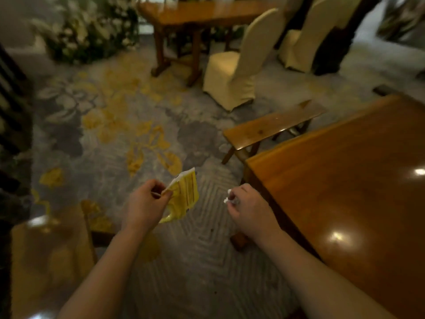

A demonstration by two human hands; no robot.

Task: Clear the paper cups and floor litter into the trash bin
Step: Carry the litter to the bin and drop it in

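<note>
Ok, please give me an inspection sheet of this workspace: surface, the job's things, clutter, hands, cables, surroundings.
Surface: patterned grey and yellow carpet; glossy wooden table at right.
Job's things: yellow wrapper in the left hand; small white scrap in the right hand. No paper cups or trash bin in view.
Clutter: nothing seen on the floor.
Hands: left hand pinches the wrapper; right hand closed on the scrap.
Cables: nothing seen.
Surroundings: wooden bench, covered chair, flower arrangement.
</note>
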